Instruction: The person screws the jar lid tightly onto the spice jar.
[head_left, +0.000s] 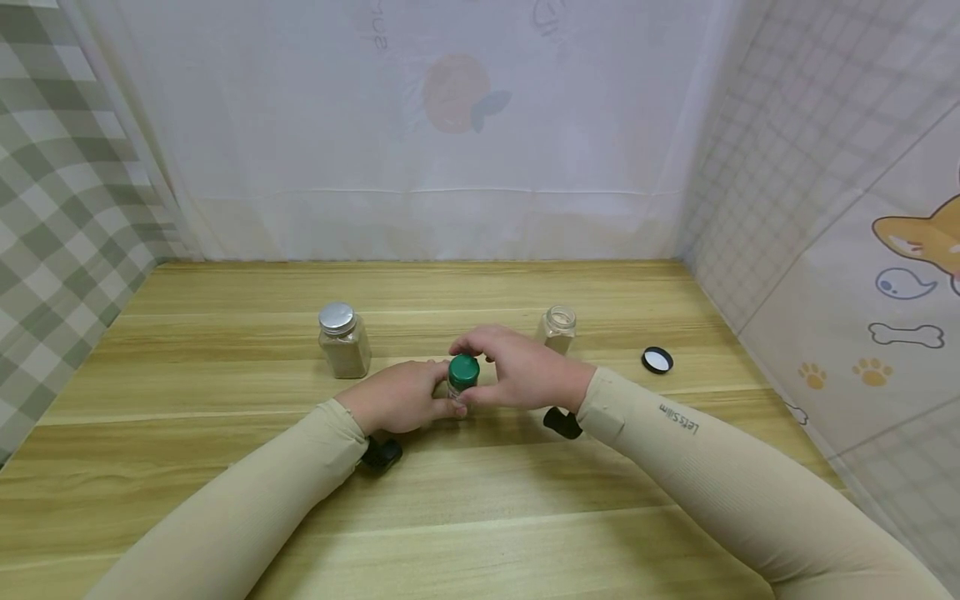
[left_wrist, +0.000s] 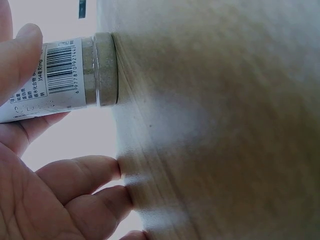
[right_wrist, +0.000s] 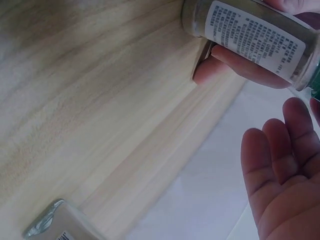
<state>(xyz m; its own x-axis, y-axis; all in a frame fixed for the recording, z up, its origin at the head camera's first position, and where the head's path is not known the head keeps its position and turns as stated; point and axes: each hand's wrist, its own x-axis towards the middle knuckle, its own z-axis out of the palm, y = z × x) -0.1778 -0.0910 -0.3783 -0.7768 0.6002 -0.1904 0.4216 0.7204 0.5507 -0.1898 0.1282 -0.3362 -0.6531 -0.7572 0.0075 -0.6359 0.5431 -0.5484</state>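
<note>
Near the table's middle stands a small round spice jar (left_wrist: pixel 60 75) with a printed label and brownish contents, its green cap (head_left: pixel 464 369) on top. My left hand (head_left: pixel 401 396) pinches the jar's body from the left between thumb and fingers; its lower fingers rest against the tabletop. From the right, my right hand (head_left: pixel 525 371) curls its thumb and index finger round the cap, while its other fingers (right_wrist: pixel 257 155) stay loosely extended. Part of the cap lies outside the right wrist view, so the exact contact there is cut off.
A square glass jar (head_left: pixel 345 346) with a silver lid stands to the left. Behind my right hand is an uncapped glass jar (head_left: pixel 557 329) of pale powder. A black lid (head_left: pixel 657 360) with a white inside lies farther right. Fabric-covered walls border the wooden table (head_left: pixel 465 525).
</note>
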